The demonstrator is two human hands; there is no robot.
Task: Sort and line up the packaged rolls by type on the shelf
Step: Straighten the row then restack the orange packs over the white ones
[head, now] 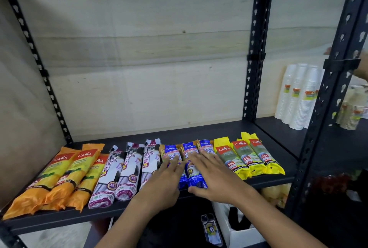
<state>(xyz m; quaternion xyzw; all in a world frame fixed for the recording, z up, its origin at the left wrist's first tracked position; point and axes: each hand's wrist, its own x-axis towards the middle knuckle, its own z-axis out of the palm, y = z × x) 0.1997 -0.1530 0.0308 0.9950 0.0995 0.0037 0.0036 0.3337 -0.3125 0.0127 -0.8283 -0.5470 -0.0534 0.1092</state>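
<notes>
Twelve packaged rolls lie side by side in one row on the flat black metal shelf (199, 131), sorted by kind. At the left end are three orange plastic roll packs (59, 176). Next come three white and purple roll packs (123, 174). Then come three blue roll packs (189, 149), and at the right end three yellow and green roll packs (251, 158).

Both hands lie flat on the blue packs with fingers straight and spread a little, holding nothing. The left hand (165, 180) rests on the left blue pack. The right hand (211, 174) rests on the other two, with its thumb by their near ends.

Tall stacks of white paper cups (296, 96) stand on the next shelf to the right, well apart from the rolls. A phone in a clear case (211, 229) lies below the shelf.
</notes>
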